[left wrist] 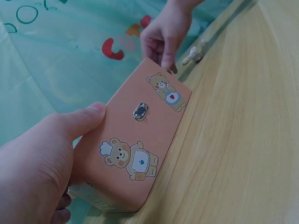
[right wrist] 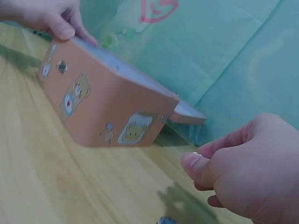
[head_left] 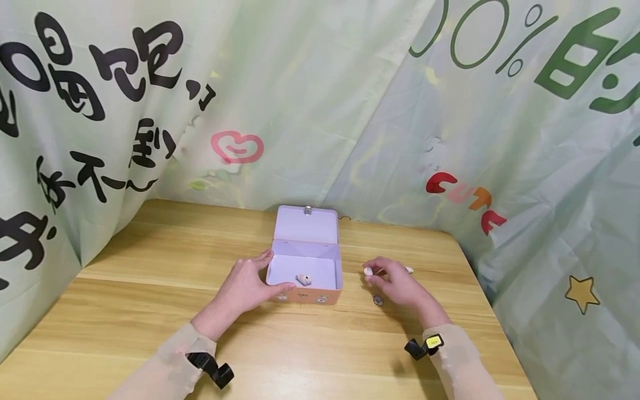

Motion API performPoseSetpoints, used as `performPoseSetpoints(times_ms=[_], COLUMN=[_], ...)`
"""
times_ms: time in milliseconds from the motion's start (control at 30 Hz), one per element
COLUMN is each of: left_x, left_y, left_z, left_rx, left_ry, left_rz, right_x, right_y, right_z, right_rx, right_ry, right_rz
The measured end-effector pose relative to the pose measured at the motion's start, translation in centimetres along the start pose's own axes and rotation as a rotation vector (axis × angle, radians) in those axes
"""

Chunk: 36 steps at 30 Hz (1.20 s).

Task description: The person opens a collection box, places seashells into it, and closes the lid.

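An orange tin box [head_left: 312, 296] with bear pictures stands on the table, its lilac lid [head_left: 306, 225] raised at the back. My left hand [head_left: 242, 286] grips its front left corner, thumb over the front rim and fingers along the left side. Inside the box lies a small pale trinket [head_left: 303, 279] near the front wall. To the right of the box, my right hand [head_left: 398, 280] pinches a small white piece [head_left: 368, 271] between thumb and fingers. In the right wrist view only a sliver of that white piece [right wrist: 198, 153] shows above the thumb.
A small dark round object [head_left: 378, 300] lies on the wooden table [head_left: 200, 239] just below my right hand. Another small white item [head_left: 409, 270] shows beyond the knuckles. Printed curtains [head_left: 310, 111] hang along the table's back and sides.
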<state>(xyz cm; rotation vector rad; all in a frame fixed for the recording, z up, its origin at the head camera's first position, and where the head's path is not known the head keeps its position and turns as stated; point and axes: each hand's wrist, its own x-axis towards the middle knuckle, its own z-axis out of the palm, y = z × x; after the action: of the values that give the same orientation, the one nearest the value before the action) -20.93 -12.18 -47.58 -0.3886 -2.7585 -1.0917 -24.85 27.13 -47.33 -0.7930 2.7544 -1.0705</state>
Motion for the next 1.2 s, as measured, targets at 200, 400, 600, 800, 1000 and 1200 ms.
performPoseSetpoints(times_ms=[200,400,600,800,1000,1200], left_x=[-0.1,-0.1,-0.1,-0.1,-0.1,-0.1], left_y=[-0.1,-0.1,-0.2,-0.2,-0.1,0.1], left_z=[-0.1,-0.2,-0.2,-0.2,-0.2,-0.2], left_rx=[0.002,0.003,0.010,0.004,0.003,-0.004], left_ry=[0.007,0.001,0.017,0.012,-0.001,0.001], left_rz=[-0.004,-0.007,0.014,-0.002,-0.013,-0.009], right_x=[0.8,1.8,2.9,3.9,4.9,5.9], right_y=[-1.2,-2.5,-3.6,-4.9,-5.7,-6.7], right_z=[-0.5,-0.9,-1.1,-1.1,-0.6,0.0], right_rx=[0.006,0.013,0.016,0.022,0.022,0.033], right_ry=[0.005,-0.004,-0.009,-0.010,-0.023,-0.032], right_rz=[-0.003,-0.035,-0.082,-0.103,-0.150,-0.157])
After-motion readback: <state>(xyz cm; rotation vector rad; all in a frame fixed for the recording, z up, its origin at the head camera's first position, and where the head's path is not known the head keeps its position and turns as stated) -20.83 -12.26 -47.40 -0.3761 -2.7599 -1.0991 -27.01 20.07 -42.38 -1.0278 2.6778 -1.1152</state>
